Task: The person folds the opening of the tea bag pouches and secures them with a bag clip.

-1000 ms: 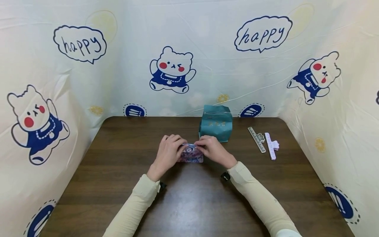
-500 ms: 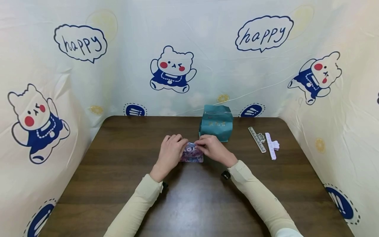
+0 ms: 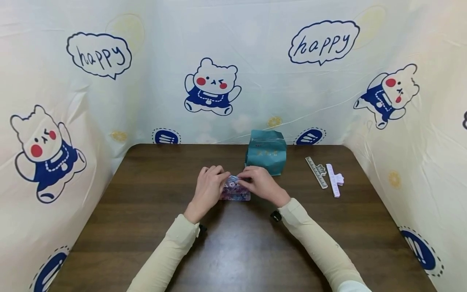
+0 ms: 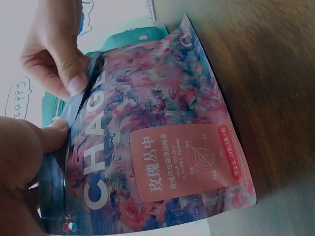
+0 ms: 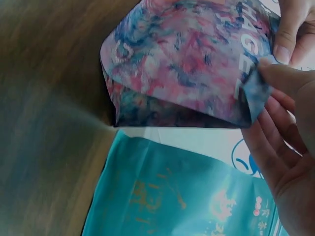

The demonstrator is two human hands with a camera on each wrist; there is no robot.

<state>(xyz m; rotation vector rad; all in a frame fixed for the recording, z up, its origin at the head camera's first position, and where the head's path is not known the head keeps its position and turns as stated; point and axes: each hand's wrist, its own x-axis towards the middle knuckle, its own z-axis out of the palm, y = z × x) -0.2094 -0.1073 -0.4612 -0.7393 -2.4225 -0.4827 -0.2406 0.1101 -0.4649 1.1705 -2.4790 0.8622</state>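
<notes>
A pink-and-blue rose oolong tea pouch [image 3: 236,194] stands on the table between both hands, its lettered front and pink label [image 4: 184,162] showing in the left wrist view. At one end of the pouch's top edge, the left hand [image 3: 208,185] pinches the dark top strip with its thumb on the front. Toward the other end, the right hand [image 3: 262,184] pinches the same strip between thumb and fingers. The top corner beside the right thumb is folded over in the right wrist view. Fingers behind the strip are partly hidden.
A teal pouch [image 3: 268,153] stands behind the right hand, close to it. Farther right lie a grey ruler clip [image 3: 316,172] and a pale lilac ruler clip [image 3: 333,181]. A printed cloth [image 3: 255,61] hangs behind the table [image 3: 233,243].
My right fingertips have shifted slightly left along the pouch's top edge, nearer the left hand. The left hand moved a little right, then slightly back. Both hands keep their pinch.
</notes>
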